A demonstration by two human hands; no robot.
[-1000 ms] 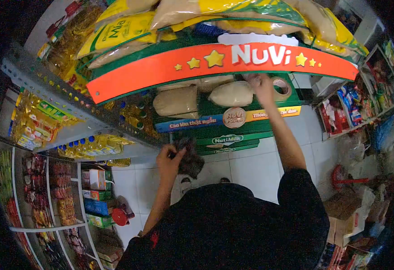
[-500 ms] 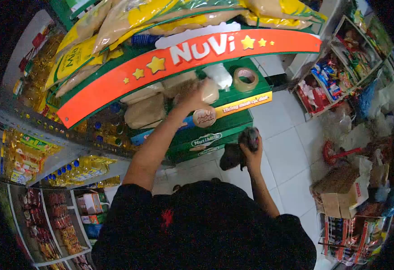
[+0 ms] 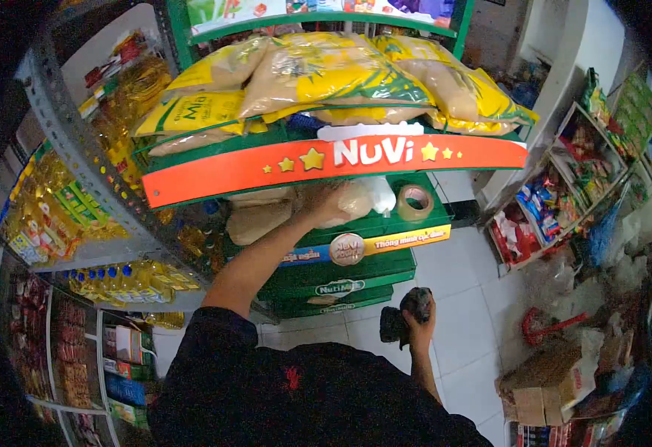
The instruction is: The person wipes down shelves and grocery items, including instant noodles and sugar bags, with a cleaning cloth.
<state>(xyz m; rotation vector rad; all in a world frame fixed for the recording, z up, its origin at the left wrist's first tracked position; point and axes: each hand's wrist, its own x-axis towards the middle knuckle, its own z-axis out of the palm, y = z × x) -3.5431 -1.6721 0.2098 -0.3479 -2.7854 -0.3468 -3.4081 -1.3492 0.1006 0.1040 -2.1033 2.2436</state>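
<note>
My left hand (image 3: 324, 203) reaches onto the green shelf under the red sign (image 3: 244, 170). It is closed on the side of a small clear bag with beige contents (image 3: 354, 203); the sign's shade partly hides its fingers. More beige bags (image 3: 260, 222) lie to its left. A white plastic bag (image 3: 382, 196) and a roll of tape (image 3: 414, 203) sit to its right. My right hand (image 3: 421, 331), low over the floor, is closed around a crumpled black plastic bag (image 3: 416, 304), part of which hangs to the left.
Large yellow sugar bags (image 3: 333, 74) are piled on the rack above the sign. Oil bottles (image 3: 128, 281) fill the left shelves. At right are a snack rack (image 3: 546, 197), a cardboard box (image 3: 546, 380) and a red-handled object (image 3: 549, 325) on the tiled floor (image 3: 464, 298).
The view has tilted up, showing more of the rack top. My left hand stays at the small beige bag, now more under the sign. My right hand still holds the black bag.
</note>
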